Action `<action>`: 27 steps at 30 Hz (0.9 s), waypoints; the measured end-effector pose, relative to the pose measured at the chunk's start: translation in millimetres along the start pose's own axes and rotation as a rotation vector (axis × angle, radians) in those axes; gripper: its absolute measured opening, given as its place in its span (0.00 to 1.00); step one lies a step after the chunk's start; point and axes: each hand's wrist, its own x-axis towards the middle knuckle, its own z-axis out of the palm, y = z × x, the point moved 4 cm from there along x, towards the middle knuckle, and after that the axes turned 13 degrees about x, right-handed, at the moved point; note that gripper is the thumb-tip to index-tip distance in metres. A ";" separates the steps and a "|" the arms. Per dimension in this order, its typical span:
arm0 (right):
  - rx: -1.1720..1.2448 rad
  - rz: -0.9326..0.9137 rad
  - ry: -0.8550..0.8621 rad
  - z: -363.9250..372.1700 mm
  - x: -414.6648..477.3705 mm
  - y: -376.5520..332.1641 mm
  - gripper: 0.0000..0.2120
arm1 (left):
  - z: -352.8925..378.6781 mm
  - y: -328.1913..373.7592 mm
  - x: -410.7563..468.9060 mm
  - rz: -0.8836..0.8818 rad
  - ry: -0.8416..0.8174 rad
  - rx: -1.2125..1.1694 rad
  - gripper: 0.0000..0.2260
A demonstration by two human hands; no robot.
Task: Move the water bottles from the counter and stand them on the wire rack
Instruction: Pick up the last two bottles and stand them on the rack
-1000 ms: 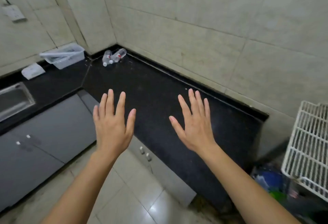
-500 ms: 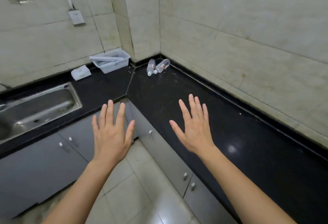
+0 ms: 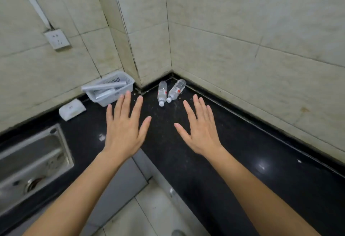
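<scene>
Two clear water bottles with red-and-white labels lie on their sides in the far corner of the black counter, caps toward me: the left bottle and the right bottle. My left hand hovers palm down with fingers spread, short of the bottles and to their left. My right hand is likewise spread and holds nothing, just below and right of the bottles. The wire rack is out of view.
A white plastic basket holding grey tubes stands left of the bottles by the wall. A small white box lies further left. A steel sink is set into the left counter. Grey cabinets and tiled floor are below.
The view has swung left and closer to the corner, so the wire rack has left the frame and the bottles are nearer. Both hands stay spread and hold nothing.
</scene>
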 end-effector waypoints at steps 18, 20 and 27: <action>-0.258 0.332 -0.340 149.1 203.2 125.0 0.40 | 291.9 -71.4 230.3 0.377 -0.430 0.081 0.32; -0.269 0.384 -0.396 173.7 222.2 132.4 0.40 | 319.5 -74.9 257.8 0.418 -0.424 0.037 0.32; -0.252 0.483 -0.623 246.3 258.9 156.8 0.40 | 407.8 -61.9 308.9 0.506 -0.571 -0.033 0.35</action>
